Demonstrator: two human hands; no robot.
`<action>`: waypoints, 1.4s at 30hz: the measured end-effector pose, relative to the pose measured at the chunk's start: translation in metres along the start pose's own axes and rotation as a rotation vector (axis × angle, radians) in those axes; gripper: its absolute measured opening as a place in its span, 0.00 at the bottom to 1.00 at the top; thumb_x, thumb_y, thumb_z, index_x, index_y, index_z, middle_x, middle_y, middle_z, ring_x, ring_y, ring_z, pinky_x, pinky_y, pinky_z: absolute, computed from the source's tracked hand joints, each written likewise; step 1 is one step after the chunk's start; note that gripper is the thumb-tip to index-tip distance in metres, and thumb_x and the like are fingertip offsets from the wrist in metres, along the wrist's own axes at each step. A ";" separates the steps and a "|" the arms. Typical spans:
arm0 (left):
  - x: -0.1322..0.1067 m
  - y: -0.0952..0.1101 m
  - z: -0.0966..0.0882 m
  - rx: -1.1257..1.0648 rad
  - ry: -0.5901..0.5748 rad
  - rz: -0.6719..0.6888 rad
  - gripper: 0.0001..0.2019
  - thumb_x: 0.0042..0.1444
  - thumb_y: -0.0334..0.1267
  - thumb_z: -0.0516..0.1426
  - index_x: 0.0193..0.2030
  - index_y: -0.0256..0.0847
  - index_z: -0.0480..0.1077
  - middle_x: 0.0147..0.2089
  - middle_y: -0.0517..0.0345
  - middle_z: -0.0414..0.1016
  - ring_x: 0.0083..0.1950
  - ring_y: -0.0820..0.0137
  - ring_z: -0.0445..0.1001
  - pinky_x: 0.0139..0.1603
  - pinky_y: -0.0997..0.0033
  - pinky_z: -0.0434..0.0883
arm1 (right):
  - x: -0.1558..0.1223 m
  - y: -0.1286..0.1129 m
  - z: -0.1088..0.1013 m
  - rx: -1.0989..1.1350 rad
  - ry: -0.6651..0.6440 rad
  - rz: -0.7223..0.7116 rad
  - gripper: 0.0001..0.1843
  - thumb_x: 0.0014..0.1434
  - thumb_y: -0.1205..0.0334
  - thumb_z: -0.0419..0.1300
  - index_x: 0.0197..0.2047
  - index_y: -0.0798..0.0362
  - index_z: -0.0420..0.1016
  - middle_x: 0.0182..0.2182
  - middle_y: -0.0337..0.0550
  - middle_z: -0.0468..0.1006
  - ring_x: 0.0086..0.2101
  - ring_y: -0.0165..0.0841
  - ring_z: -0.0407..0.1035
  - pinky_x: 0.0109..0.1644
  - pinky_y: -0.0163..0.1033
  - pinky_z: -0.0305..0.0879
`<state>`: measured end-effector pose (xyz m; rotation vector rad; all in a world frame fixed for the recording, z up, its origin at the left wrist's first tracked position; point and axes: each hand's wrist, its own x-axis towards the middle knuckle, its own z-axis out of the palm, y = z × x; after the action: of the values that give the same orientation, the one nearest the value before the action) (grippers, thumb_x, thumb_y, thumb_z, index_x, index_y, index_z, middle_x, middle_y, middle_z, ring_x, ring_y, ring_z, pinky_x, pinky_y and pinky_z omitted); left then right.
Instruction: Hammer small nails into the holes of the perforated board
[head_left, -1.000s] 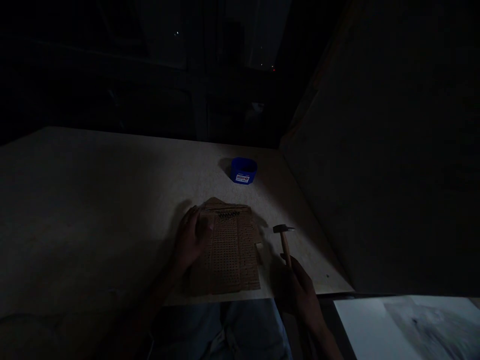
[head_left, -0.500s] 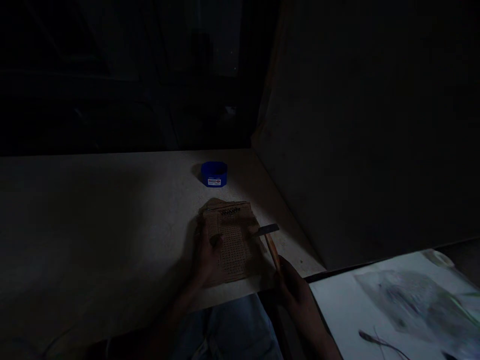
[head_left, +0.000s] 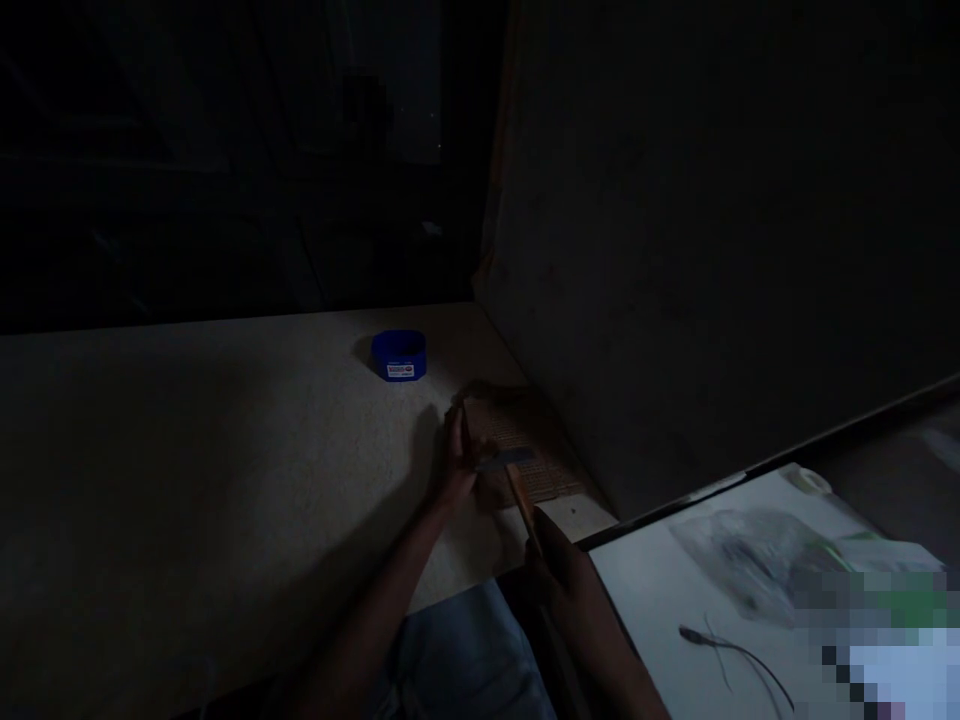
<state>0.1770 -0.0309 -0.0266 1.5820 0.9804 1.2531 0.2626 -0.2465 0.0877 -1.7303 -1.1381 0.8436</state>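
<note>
- The right hand [head_left: 559, 568] has its fingers wrapped around the wooden handle of a hammer [head_left: 520, 490], clamped on it below the head.
- The hammer's steel head [head_left: 506, 460] sits beyond the right fingers and slightly to their left, close to the left thumb — whether it touches anything there, I cannot tell.
- The left hand [head_left: 456, 462] is at the left edge of a piece of brown cardboard [head_left: 551, 455]; its fingers touch that edge, but it is too dark to tell whether they are clamped on it.
- The cardboard spreads rightward from the left fingers, beyond the right ones, partly covered in view by the hammer.
- A blue container [head_left: 381, 362] with a white label [head_left: 400, 371] stands upright on the pale tabletop [head_left: 300, 450], farther off than the left fingertips and to their left, well apart from them.
- To the right of the right fingers lies a white surface [head_left: 637, 570] bearing a clear plastic bag [head_left: 750, 560] and a dark cable [head_left: 742, 655].
- A dark panel [head_left: 712, 250] rises beyond the right fingers — just past the cardboard.
</note>
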 end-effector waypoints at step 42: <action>-0.007 -0.005 -0.151 0.454 0.363 0.031 0.11 0.57 0.35 0.53 0.40 0.40 0.76 0.41 0.47 0.77 0.44 0.59 0.76 0.48 0.56 0.73 | 0.150 -0.049 0.130 -0.772 -0.111 0.023 0.20 0.64 0.73 0.51 0.55 0.62 0.77 0.47 0.65 0.81 0.42 0.44 0.80 0.45 0.41 0.72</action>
<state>0.0276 -0.0122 -0.0156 1.7422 1.5628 1.4406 0.1855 -0.0579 0.0713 -2.3304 -1.6618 0.5405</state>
